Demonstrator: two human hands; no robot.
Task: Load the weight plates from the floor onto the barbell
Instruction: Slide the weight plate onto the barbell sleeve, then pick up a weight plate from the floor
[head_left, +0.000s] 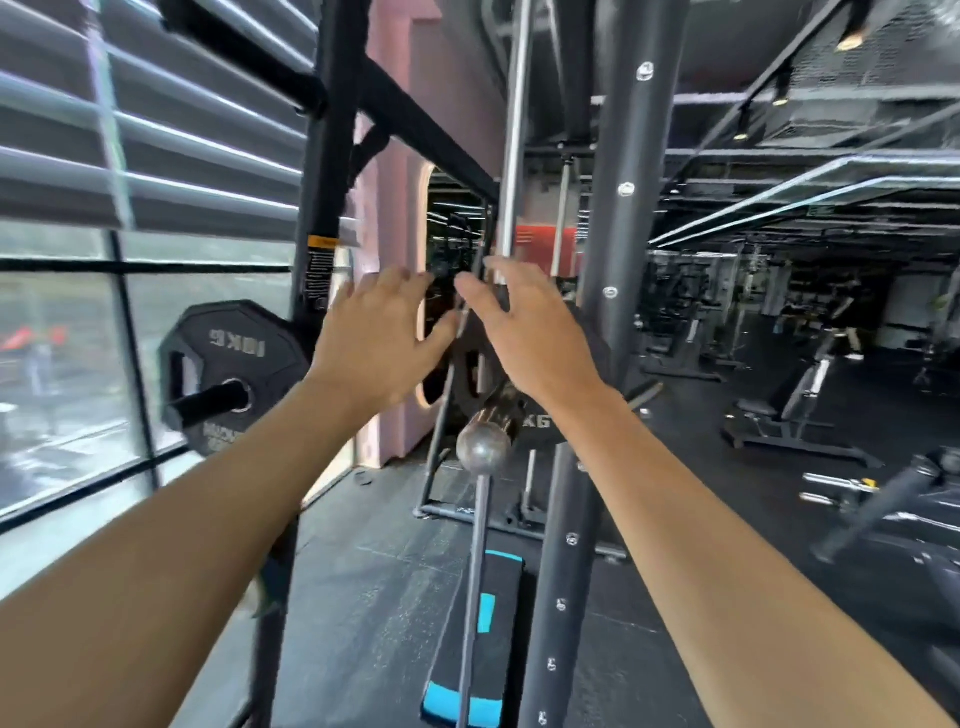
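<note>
Both forearms reach out, left hand (379, 338) and right hand (524, 332) with fingers spread, grasping nothing; beyond them a plate (467, 364) sits on the barbell sleeve (491, 434), likely needing seating.

Two bare forearms run into view from the bottom corners, with no sleeve, cuff or fabric showing anywhere along their visible length. The left hand (376, 338) and the right hand (524, 332) are both ungloved, and no ring, watch, band or strap shows on the fingers or wrists. Short trimmed nails can just be made out at a few fingertips, though motion blur softens the detail there
</note>
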